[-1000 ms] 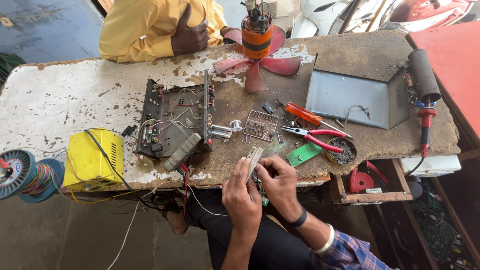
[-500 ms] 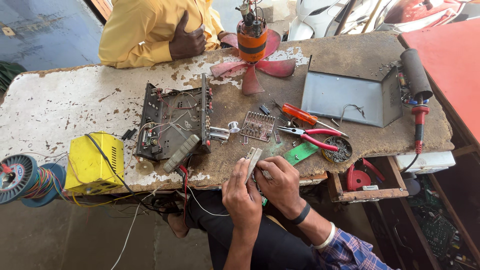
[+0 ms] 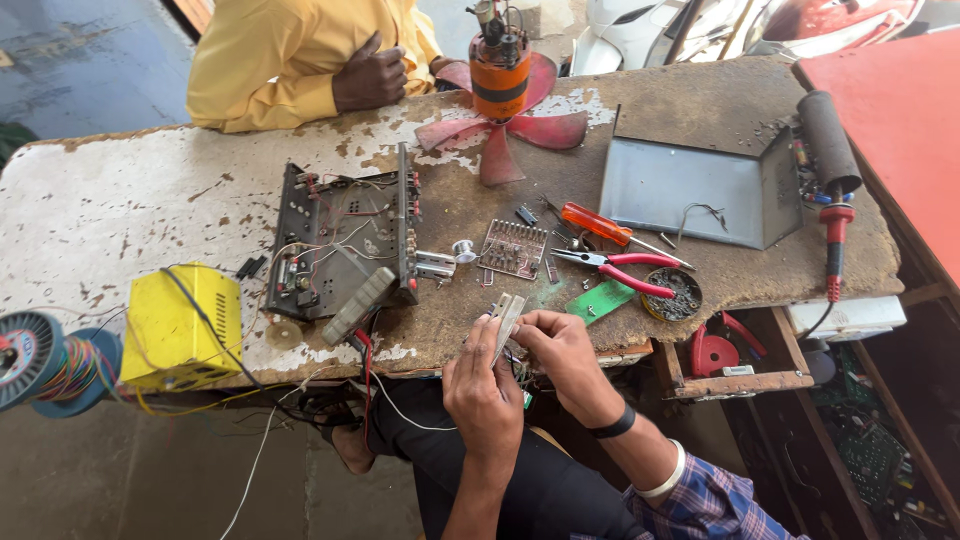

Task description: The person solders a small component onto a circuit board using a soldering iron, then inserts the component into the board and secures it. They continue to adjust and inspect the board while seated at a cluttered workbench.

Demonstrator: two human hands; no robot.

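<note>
Both hands meet at the near edge of the bench (image 3: pixel 120 210), over the person's lap. The left hand (image 3: pixel 485 395) and the right hand (image 3: pixel 562 352) together hold a small pale strip (image 3: pixel 505 318), a flat metal-looking part that stands tilted between the fingertips, its upper end just above the bench edge. The left thumb and fingers close on its lower end; the right fingers pinch it from the right side. Thin wires hang below the hands, but where they end is hidden.

Just beyond the strip lies a small grid board (image 3: pixel 514 247), and right of that red pliers (image 3: pixel 618 270) and an orange screwdriver (image 3: pixel 598 223), side by side. A green card (image 3: pixel 601 300) lies at the near edge, just right of the right hand. Beside it a round tin (image 3: pixel 671 294) holds small dark bits, too fine to tell apart.

Left of the hands an open chassis (image 3: pixel 340 240) holds wiring and small parts. Further left a yellow box (image 3: pixel 180 325) sits at the near edge with a black cable across it, and a wire spool (image 3: pixel 35 355) stands beyond the bench's left end.

On the far side stand a red fan (image 3: pixel 500 95) with an orange motor body and a grey tray (image 3: pixel 690 190), bent up along its right side. A soldering iron (image 3: pixel 830 160) lies at the right end. A person in yellow (image 3: pixel 290 60) leans on the far edge.
</note>
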